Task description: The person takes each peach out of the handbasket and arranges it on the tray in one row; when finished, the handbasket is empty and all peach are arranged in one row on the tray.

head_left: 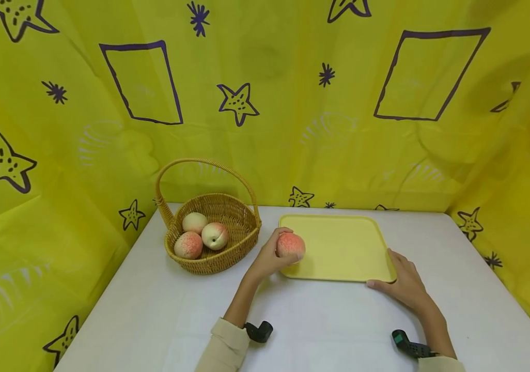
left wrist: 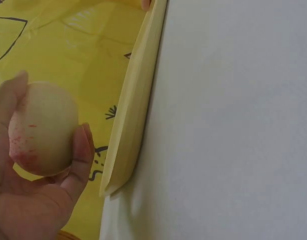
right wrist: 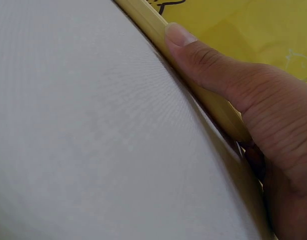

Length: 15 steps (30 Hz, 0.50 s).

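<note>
Head view: the yellow tray point(head_left: 339, 248) lies flat on the white table point(head_left: 316, 325). At its left end the left hand point(head_left: 267, 259) holds a peach point(head_left: 291, 245), thumb and fingers curled round the fruit, which covers part of that edge from sight. On the opposite side the right hand point(head_left: 404, 285) grips the tray's near right corner, thumb along the near edge and fingers at the right side. Left of the tray stands a wicker basket point(head_left: 239, 214) with a tall arched handle, and inside it rest three more peaches point(head_left: 215, 236) close together. Behind the tray hangs a yellow curtain point(head_left: 283, 150) printed with dark stars and outlined frames. Nearer the person than the tray, a small black device point(head_left: 259, 331) sits at the left wrist and another at the right.

Left wrist view: the peach shows a pale side with reddish specks, held between thumb and fingers and apart from the tray's raised rim. Past the rim, white tabletop fills the right half.

Right wrist view: the thumb presses along the tray's outer edge; the other fingers are mostly hidden. White tabletop spreads left of that edge, and curtain shows beyond it.
</note>
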### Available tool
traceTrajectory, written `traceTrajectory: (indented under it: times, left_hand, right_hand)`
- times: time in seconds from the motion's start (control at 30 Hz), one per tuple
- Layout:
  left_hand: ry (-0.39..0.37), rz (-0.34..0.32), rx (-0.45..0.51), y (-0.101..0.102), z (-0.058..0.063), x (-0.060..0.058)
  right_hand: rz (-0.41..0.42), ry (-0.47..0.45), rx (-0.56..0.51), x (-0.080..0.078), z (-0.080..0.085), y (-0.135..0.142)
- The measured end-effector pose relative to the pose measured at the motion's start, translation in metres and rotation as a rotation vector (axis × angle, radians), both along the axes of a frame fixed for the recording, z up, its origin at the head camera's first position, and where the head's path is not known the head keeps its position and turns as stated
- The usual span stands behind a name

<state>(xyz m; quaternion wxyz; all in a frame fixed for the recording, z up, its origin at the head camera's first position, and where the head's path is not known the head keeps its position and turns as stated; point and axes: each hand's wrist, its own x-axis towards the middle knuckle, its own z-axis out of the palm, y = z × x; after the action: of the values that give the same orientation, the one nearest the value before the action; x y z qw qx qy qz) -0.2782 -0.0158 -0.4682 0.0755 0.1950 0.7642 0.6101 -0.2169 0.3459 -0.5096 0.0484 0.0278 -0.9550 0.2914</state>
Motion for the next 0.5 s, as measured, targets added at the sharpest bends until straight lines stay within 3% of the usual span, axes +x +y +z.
traceTrajectory:
  times: [0.2, 0.5]
  left_hand:
    - [-0.011, -0.005, -0.017, 0.014, -0.003, -0.002]
    - [-0.109, 0.038, -0.123, 0.042, -0.017, -0.006]
  right_hand:
    - [-0.007, -0.001, -0.004, 0.0, 0.0, 0.001]
    - [-0.009, 0.011, 0.001, 0.0, -0.001, 0.0]
